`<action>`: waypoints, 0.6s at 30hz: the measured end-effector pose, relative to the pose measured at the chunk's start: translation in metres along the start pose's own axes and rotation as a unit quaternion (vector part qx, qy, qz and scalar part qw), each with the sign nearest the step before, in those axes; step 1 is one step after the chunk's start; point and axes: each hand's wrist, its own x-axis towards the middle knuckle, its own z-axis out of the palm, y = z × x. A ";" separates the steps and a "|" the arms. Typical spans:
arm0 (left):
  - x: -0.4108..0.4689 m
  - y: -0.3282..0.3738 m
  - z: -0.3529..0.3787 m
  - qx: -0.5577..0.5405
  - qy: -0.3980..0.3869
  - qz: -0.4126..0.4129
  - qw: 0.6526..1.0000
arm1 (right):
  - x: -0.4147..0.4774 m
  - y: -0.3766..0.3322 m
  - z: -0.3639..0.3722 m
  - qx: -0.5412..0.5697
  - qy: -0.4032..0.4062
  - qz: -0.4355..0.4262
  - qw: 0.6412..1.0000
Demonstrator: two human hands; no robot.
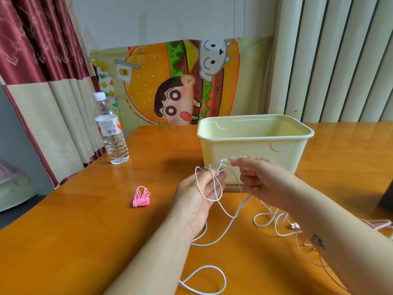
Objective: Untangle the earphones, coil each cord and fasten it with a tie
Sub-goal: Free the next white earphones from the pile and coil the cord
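From my station I saw the left grip (pixel 200 192) curled round several loops of the white earphone cord (pixel 209 266), held up above the bench (pixel 85 231). The right grip (pixel 265 182), close at its three o'clock, pinched the same cord between thumb and forefinger where the strands bunched together. The rest of that cord hung down and lay in slack loops on the bench toward six o'clock. A pink cord (pixel 297 227) lay tangled at four o'clock, partly hidden by the right forearm. The bundle of pink ties (pixel 142 198) sat at nine o'clock from the left grip, apart from it. A cream bin (pixel 251 150) stood at twelve o'clock and a water bottle (pixel 111 133) at ten.
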 end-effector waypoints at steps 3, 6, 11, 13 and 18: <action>-0.001 0.000 0.000 0.035 -0.004 0.014 0.999 | -0.001 -0.004 -0.003 -0.026 0.001 -0.018 0.999; -0.002 -0.003 0.001 0.071 -0.004 0.019 0.997 | -0.002 -0.005 -0.001 -0.012 -0.009 -0.022 1.000; -0.002 -0.002 0.001 0.080 -0.007 0.023 0.997 | -0.003 -0.009 0.004 0.007 -0.016 -0.030 0.999; -0.001 -0.002 0.001 0.059 -0.001 0.011 0.998 | -0.003 -0.009 0.006 0.025 0.010 -0.036 0.999; 0.001 -0.003 -0.001 -0.015 -0.006 -0.022 1.000 | -0.004 -0.005 0.011 0.068 0.011 -0.043 0.997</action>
